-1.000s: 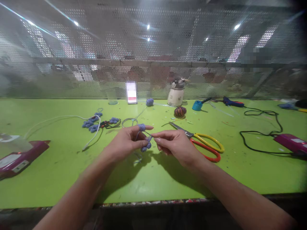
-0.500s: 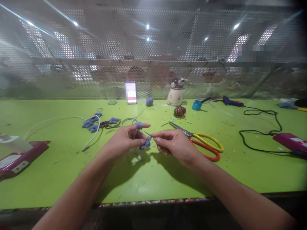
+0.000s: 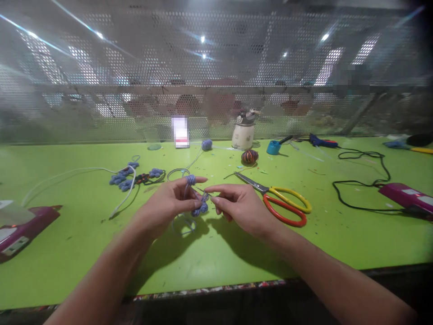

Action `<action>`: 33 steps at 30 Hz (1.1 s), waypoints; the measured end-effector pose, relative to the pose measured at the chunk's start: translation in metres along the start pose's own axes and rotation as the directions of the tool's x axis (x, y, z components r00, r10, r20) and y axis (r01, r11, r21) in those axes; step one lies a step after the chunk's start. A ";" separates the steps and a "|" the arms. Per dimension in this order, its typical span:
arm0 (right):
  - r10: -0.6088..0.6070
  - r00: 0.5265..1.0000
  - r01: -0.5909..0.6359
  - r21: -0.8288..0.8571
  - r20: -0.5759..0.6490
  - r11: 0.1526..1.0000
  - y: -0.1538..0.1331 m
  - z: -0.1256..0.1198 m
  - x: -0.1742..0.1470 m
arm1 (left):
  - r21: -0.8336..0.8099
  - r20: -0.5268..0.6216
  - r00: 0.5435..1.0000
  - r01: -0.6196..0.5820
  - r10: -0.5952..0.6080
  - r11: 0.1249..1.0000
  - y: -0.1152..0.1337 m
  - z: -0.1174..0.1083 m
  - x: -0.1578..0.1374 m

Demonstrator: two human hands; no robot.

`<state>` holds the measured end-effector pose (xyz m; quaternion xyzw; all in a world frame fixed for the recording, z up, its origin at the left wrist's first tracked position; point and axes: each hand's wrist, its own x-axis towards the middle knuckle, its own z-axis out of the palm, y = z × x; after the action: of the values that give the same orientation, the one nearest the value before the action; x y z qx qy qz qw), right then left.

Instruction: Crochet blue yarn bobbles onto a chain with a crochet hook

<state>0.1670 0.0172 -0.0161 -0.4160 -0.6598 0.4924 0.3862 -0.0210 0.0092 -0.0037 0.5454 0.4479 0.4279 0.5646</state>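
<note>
Between the thumb and fingers of my left hand (image 3: 165,203) is a small blue-purple crochet piece (image 3: 200,208). Yarn (image 3: 191,180) of the same colour is wound round my left index finger. My right hand (image 3: 238,205) pinches a thin metal crochet hook (image 3: 200,189), whose tip reaches toward the yarn over the piece. Loose yarn hangs below the piece onto the green table. Farther back lies the blue-purple yarn ball (image 3: 206,145). Several finished crochet flowers (image 3: 123,177) in the same yarn lie left of my hands.
Scissors (image 3: 274,194) with yellow and red handles lie right of my right hand. Behind are a multicoloured yarn ball (image 3: 249,156), a bottle (image 3: 242,132), a phone (image 3: 180,132) and a blue pot (image 3: 274,147). Purple power strips (image 3: 30,228) with cords flank the work; a glue gun (image 3: 323,141) lies back right.
The hook's tip has shifted left, toward the yarn between my left finger and the crochet piece. The whole view has slid slightly; both hands keep their grips.
</note>
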 end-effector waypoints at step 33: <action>-0.046 0.997 0.036 -0.152 -0.063 0.988 -0.007 0.001 -0.005 | 0.045 0.018 0.999 0.038 -0.038 0.998 0.000 0.003 -0.002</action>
<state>0.1667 0.0114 -0.0101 -0.4466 -0.6903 0.4190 0.3854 -0.0187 0.0070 -0.0034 0.5533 0.4625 0.4018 0.5644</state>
